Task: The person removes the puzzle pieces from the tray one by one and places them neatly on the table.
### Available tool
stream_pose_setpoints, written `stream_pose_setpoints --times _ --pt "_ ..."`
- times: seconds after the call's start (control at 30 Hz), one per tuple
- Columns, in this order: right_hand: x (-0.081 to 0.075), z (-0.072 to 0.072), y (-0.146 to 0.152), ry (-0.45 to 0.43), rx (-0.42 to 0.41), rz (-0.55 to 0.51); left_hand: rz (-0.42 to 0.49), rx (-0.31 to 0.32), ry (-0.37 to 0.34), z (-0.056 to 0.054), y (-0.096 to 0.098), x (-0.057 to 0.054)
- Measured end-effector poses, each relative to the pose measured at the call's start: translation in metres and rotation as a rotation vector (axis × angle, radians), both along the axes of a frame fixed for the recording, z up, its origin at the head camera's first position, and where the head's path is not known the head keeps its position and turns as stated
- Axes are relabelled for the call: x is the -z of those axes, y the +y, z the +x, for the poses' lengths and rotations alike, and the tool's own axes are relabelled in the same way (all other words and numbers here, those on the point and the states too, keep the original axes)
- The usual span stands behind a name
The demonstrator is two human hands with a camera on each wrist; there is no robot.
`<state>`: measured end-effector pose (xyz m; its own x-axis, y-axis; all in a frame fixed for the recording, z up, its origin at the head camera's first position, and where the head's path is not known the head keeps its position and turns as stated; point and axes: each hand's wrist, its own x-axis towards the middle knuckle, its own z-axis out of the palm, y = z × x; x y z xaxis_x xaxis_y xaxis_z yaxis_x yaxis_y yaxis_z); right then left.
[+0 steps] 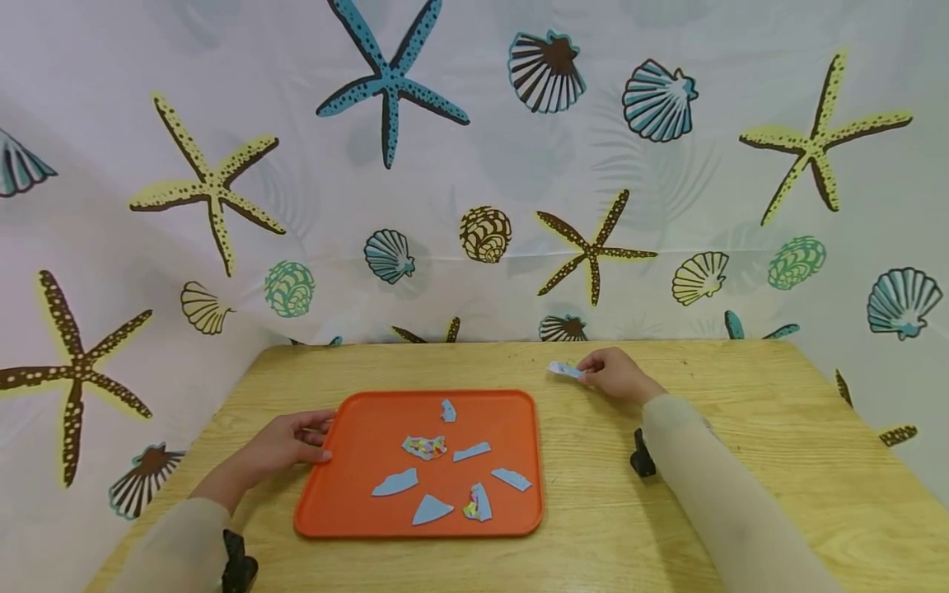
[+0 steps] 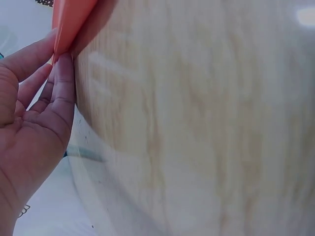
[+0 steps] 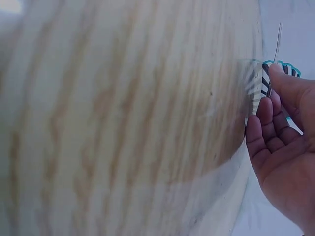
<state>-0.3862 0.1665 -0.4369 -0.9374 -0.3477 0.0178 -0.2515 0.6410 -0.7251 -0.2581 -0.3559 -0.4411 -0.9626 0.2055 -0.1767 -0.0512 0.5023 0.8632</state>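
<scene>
In the head view my left hand point(image 1: 285, 445) grips the left rim of an orange tray point(image 1: 356, 420). The left wrist view shows the thumb on one face of the tray's edge point(image 2: 71, 24) and the fingers on the other. Several torn paper pieces lie spread in the tray, among them a multicoloured scrap point(image 1: 426, 447) and a pale blue triangular one point(image 1: 432, 510). Beyond the tray's far right corner, my right hand point(image 1: 615, 375) pinches a torn paper piece point(image 1: 566, 370) between thumb and fingers. That paper point(image 3: 278, 42) appears edge-on in the right wrist view.
The tray stands on a wooden table point(image 1: 667, 511), left of its middle. A white cloth point(image 1: 460, 313) printed with starfish and shells hangs behind the table and along its sides. Dark wrist mounts point(image 1: 643, 455) sit on both sleeves.
</scene>
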Motion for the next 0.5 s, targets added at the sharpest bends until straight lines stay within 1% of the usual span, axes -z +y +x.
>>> stream_pose_setpoints --times 0.27,0.5 --pt "0.001 -0.008 -0.008 0.009 -0.035 0.001 0.031 -0.007 -0.005 0.0 -0.003 0.0" --pt "0.002 -0.013 -0.01 0.015 -0.034 0.059 0.021 0.007 -0.008 -0.002 -0.004 0.001"
